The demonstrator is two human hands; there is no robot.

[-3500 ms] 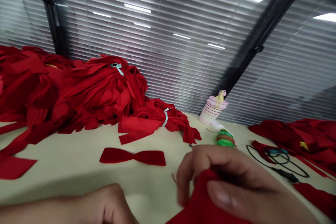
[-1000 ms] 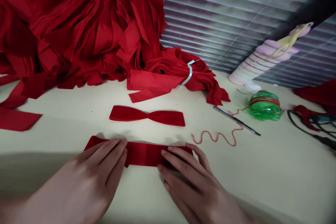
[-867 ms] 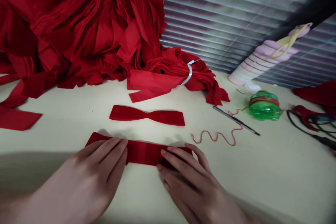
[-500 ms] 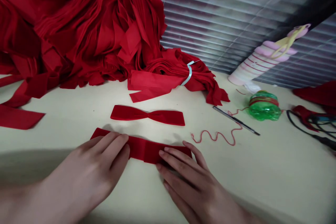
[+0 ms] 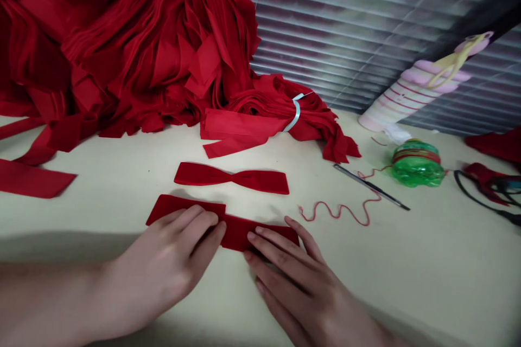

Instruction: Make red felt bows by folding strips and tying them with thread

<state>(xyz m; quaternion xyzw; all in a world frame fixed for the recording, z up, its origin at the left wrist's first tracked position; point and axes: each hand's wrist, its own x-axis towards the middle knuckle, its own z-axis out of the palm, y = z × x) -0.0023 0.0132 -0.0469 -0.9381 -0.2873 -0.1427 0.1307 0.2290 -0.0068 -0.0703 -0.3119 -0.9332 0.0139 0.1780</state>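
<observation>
Dark-red flat folded fabric strip [image 5: 236, 233] is lying on a cream tabletop [image 5: 448, 260], just on the near side of a dark-red, pinched-waist fabric bow [image 5: 232, 178]. Well left of the bow, a loose red cloth strip [image 5: 32, 178] is stretching in from the edge of view. Behind the bow and to its left, a tall heap of layered red cloth [image 5: 142, 54] is rising. Nearer than the bow's left half, the left hand [image 5: 175, 260] is bringing thumb and fingers almost together, pinching the folded strip near its stepped middle. Directly behind the bow, a smaller red cloth bundle [image 5: 260, 114] is sitting in its pale-blue band. Nearer than the bow's right end, the right hand [image 5: 293, 276] is keeping its fingers extended and slightly parted, pressing the folded strip's right end from above. Right of the bow, a wavy red thread [image 5: 340, 209] is crossing a slim silver-and-black rod [image 5: 366, 184]. Farther right, a pink-and-white cylindrical container [image 5: 402, 100] is standing behind the bow's level, and a green plastic spool [image 5: 419, 168] is resting about level with it.
</observation>
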